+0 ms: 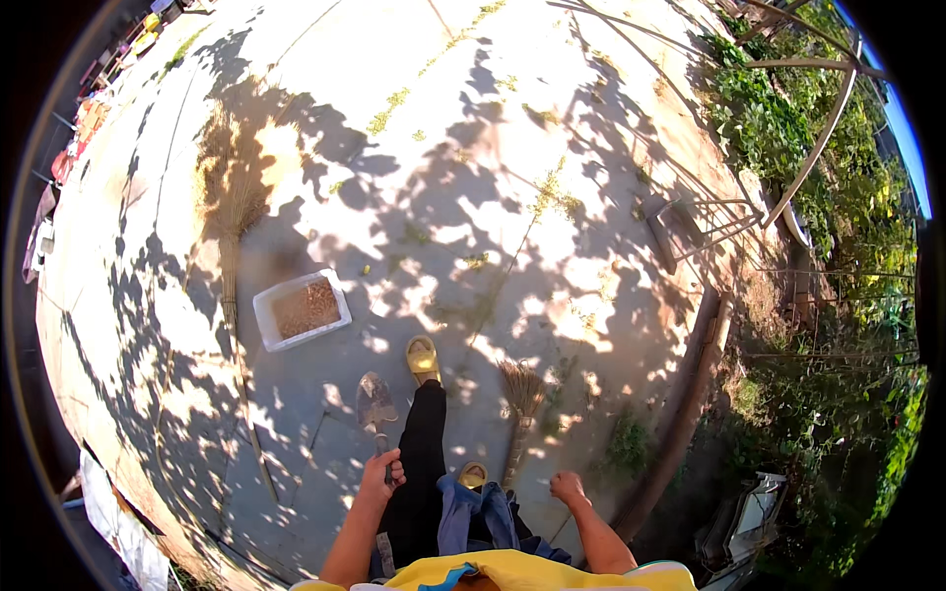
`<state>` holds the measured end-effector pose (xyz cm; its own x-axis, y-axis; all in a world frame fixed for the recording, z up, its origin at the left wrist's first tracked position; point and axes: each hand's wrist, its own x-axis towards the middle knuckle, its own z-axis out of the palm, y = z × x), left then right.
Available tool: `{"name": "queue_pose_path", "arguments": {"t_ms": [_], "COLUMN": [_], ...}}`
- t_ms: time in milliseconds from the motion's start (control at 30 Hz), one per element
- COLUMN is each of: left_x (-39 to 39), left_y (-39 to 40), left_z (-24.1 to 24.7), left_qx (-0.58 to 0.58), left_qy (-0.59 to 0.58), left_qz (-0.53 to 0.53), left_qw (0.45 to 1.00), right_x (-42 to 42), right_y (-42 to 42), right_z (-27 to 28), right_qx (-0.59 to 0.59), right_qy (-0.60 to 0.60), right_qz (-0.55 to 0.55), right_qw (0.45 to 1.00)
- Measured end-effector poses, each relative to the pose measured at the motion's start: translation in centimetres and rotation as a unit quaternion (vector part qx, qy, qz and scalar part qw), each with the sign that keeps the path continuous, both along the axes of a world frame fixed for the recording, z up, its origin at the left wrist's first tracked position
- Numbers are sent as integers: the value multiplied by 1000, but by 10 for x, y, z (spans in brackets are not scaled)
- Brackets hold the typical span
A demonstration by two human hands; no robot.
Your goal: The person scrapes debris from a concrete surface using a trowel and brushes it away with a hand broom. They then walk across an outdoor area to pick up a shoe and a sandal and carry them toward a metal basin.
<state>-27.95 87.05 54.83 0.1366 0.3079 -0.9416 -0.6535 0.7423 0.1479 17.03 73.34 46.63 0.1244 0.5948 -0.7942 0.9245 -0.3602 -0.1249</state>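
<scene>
My left hand point(386, 468) grips the handle of a small garden trowel point(375, 401), its dirty blade pointing away from me. My right hand point(567, 487) is closed in a loose fist out to the right, with nothing seen in it. Ahead and to the left, a white foam box point(301, 341) stands on the concrete, with brown material point(307, 304) inside. On the ground between my hands, nearer the right one, lies a short straw broom point(522, 399). A long twig broom point(230, 214) lies beyond the box's left side.
Concrete ground point(458, 273) bears dappled shade and small weeds. Along the right runs a long log point(687, 414), with dense green plants point(768, 118) beyond. A stool-like frame point(672, 236) lies at the upper right. Folded metal frames point(754, 517) lie at the lower right. My yellow sandals point(423, 357) show below.
</scene>
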Motion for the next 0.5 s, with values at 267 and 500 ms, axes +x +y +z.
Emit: {"name": "queue_pose_path", "arguments": {"t_ms": [267,500], "left_x": [-44,-89], "left_y": [193,377], "left_z": [41,43], "left_qx": [-30,-4], "left_qy": [-20,48], "left_qz": [-60,-112], "left_qw": [998,993], "right_x": [-43,-60], "right_y": [156,192], "right_z": [113,123], "right_qx": [-101,-222], "right_qy": [-13,-66], "right_qz": [-501,221], "right_qw": [860,947]}}
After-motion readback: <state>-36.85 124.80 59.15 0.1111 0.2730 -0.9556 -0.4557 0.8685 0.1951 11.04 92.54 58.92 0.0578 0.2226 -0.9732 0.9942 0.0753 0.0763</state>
